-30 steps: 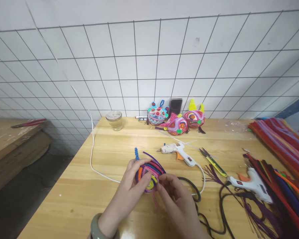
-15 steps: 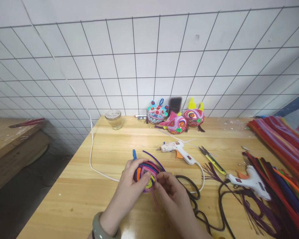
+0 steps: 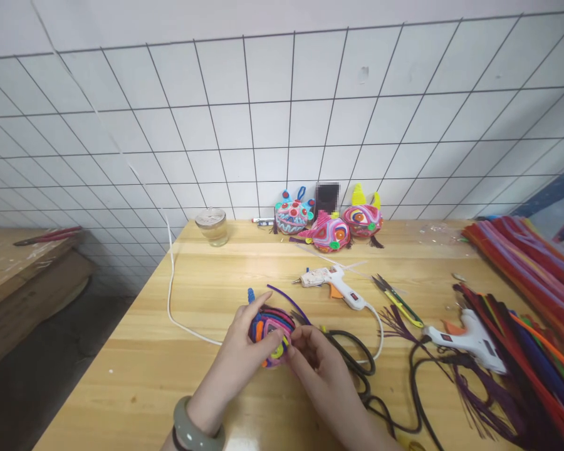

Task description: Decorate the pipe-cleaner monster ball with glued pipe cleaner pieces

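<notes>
My left hand (image 3: 251, 344) is closed around a round, multicoloured ornament (image 3: 271, 332), with the thumb pressed on its front. Coiled strips in pink, blue, orange and yellow cover the ornament, and a blue twisted piece (image 3: 250, 295) sticks up behind my hand. At the ornament's right edge my right hand (image 3: 322, 360) pinches thumb and forefinger together; what lies between them is too small to make out. A thin purple strip (image 3: 286, 299) arcs up behind the ornament. Beside my right hand, dark scissor-like tips (image 3: 299, 318) show, partly hidden.
Beyond my hands lie a white glue gun (image 3: 331, 280) and yellow-handled snips (image 3: 398, 300). A second glue gun (image 3: 470, 338), black cord (image 3: 416, 376) and fuzzy craft strips (image 3: 498, 351) are on the right. Finished-looking ornaments (image 3: 331, 233) and a glass (image 3: 212, 227) stand near the wall.
My left forefinger has lifted and straightened off the ornament's top. Both hands stay at the ornament, which has tilted slightly. The whole view has shifted a little.
</notes>
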Motion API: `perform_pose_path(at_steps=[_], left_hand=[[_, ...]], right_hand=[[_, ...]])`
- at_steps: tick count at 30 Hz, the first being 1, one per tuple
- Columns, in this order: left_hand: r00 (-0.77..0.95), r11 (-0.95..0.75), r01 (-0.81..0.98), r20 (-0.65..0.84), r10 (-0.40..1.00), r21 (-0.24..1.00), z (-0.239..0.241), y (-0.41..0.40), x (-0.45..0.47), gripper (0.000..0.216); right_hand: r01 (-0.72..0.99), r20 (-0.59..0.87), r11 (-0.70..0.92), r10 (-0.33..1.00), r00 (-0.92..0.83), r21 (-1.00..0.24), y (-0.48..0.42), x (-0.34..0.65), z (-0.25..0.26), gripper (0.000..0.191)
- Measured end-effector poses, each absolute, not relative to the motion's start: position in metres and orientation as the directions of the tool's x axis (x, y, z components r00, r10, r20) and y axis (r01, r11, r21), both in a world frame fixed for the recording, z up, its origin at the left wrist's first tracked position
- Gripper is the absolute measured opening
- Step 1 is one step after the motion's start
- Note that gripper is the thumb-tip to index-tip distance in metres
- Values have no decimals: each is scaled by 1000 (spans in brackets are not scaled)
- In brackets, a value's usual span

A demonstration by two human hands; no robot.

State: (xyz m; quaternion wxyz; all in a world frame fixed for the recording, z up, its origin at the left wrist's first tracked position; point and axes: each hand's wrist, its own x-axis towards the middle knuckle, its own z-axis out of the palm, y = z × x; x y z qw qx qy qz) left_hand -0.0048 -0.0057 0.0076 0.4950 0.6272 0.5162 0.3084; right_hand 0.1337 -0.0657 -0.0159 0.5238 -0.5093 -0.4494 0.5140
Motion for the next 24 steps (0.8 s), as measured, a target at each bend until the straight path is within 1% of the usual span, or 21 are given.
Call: perform_pose_path(at_steps=[7, 9, 12, 14, 17, 19, 24], left_hand=[[272, 86, 252, -156, 950, 964, 5, -1, -7, 70], [275, 94, 229, -157, 949, 969, 5, -1, -7, 72], [283, 89, 224, -152, 947, 971, 6, 0, -8, 74], [292, 91, 232, -159, 943, 968, 6, 1, -8, 75], [301, 95, 255, -172, 938, 962, 4, 1, -8, 77], [295, 84, 275, -167, 941, 958, 3, 2, -7, 78], [280, 73, 274, -152, 948, 959, 3, 0, -7, 76]], right_hand=[[-38, -52, -52, 999, 7, -998, -64, 141, -15, 17], [2, -55, -55, 998, -7, -998, -63, 149, -15, 19], [94, -70, -72, 997, 26, -993, -64, 162, -13, 23], [157, -73, -80, 996, 51, -984, -65, 166, -10, 23], [202, -62, -64, 998, 18, -977, -66, 164, -9, 20], [172, -73, -71, 997, -5, -982, -65, 157, -12, 19], [-10, -150, -150, 988, 31, -989, -58, 142, -22, 20]])
